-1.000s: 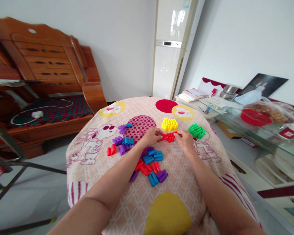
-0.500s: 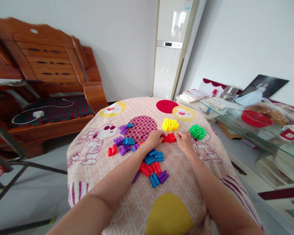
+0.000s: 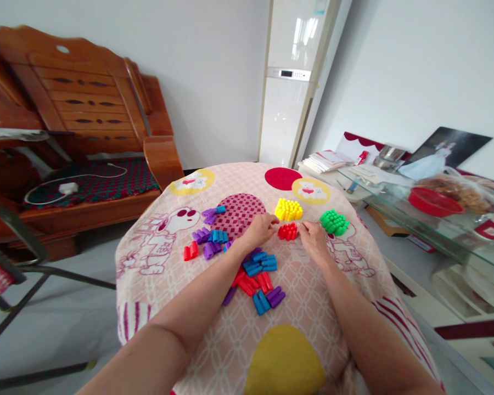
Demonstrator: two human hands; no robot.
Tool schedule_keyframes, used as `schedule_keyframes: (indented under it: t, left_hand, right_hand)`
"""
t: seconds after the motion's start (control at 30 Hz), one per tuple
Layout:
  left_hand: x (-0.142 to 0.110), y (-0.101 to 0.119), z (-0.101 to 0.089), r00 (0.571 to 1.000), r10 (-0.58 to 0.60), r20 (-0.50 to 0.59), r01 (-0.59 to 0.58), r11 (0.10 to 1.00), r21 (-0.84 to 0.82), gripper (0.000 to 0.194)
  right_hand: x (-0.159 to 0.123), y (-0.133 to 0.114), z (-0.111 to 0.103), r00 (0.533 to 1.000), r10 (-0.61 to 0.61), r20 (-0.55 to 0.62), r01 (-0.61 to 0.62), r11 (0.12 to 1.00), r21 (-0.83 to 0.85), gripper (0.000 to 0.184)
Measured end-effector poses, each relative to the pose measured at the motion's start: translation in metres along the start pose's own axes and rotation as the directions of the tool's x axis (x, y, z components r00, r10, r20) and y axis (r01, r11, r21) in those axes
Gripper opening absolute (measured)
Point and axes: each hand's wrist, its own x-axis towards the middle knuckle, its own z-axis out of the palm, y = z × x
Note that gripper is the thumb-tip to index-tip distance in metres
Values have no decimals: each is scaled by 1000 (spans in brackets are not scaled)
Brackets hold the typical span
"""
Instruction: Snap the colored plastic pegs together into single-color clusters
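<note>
A small cluster of red plastic building pieces (image 3: 287,231) lies on the cloth-covered table between my hands. My left hand (image 3: 262,227) is just left of it, fingers loosely bent and apart, holding nothing I can see. Right of the red cluster, my right hand (image 3: 313,237) has its fingertips close to it, with a narrow gap and nothing visible in the fingers. Behind the red pieces sits a yellow block of joined pieces (image 3: 288,209). A green block of joined pieces (image 3: 334,222) lies beyond my right hand.
Loose blue pieces (image 3: 260,303), purple pieces (image 3: 275,297) and red pieces (image 3: 190,252) are scattered left and near on the patterned tablecloth (image 3: 304,307), partly behind my left forearm. A glass shelf with a red bowl (image 3: 435,201) stands right; a wooden bench (image 3: 82,99) stands left.
My left hand has let go of the red pieces and drawn slightly away. My right fingers have also come off them. The red cluster now shows fully. The view has shifted slightly.
</note>
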Motion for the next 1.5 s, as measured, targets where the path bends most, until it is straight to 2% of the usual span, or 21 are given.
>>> schedule_keyframes:
  t: [0.1,0.17,0.23,0.3,0.37,0.43,0.53,0.6,0.7,0.8,0.87,0.93,1.07,1.2,1.27,1.37,1.5]
  left_hand:
    - [-3,-11,-41,999,-17,50,17,1000,1,25]
    - [-8,-22,-69,984,-42,175,38,999,27,20]
    - [-14,-31,-88,948,-99,303,71,992,101,15]
    - [-20,-35,-96,898,-151,414,88,982,169,15]
    - [-23,-34,-94,851,-182,493,70,969,237,18]
    - [-24,-30,-86,825,-199,528,32,951,307,21]
    - [-23,-27,-78,830,-193,523,-2,937,349,22]
    - [-22,-29,-78,849,-177,498,15,950,311,20]
    - [-21,-31,-81,910,-129,395,91,989,112,20]
    - [-16,-24,-74,967,-41,252,99,970,-224,27]
    - [-13,-15,-62,976,-6,218,96,909,-406,32]
    - [-10,-5,-47,968,13,249,124,842,-526,34]
    - [-9,8,-22,951,27,307,192,726,-660,37]
    - [-9,8,-14,960,-21,278,229,628,-744,35]
    - [-8,6,-12,960,-36,276,243,591,-769,35]
    - [-8,6,-9,954,-22,299,261,554,-791,35]
    - [-9,11,-6,940,76,331,259,472,-843,33]
  right_hand:
    - [-1,0,-5,999,26,-27,-25,1000,14,39]
    - [-4,-2,-9,998,19,-52,-18,1000,23,40]
    - [-7,-5,-11,997,2,-72,0,999,39,41]
    - [-10,-9,-12,997,-6,-82,11,998,60,42]
    - [-13,-12,-12,996,-11,-88,18,997,79,43]
    - [-14,-12,-12,995,-19,-96,28,995,93,42]
    - [-14,-10,-11,993,-21,-118,34,994,105,41]
    - [-13,-9,-12,988,-20,-150,37,994,107,42]
    - [-14,-14,-15,981,-29,-192,53,991,120,42]
    - [-18,-24,-19,982,-68,-176,103,975,197,37]
    - [-21,-32,-21,984,-111,-139,146,949,280,31]
    - [-25,-39,-21,983,-158,-92,180,916,359,28]
    - [-29,-48,-22,977,-213,7,186,866,465,29]
    - [-30,-50,-25,974,-211,82,137,837,529,34]
    - [-31,-50,-26,973,-207,103,126,849,512,35]
    - [-32,-48,-26,978,-193,83,136,884,448,29]
    - [-33,-42,-27,988,-152,-37,155,921,357,25]
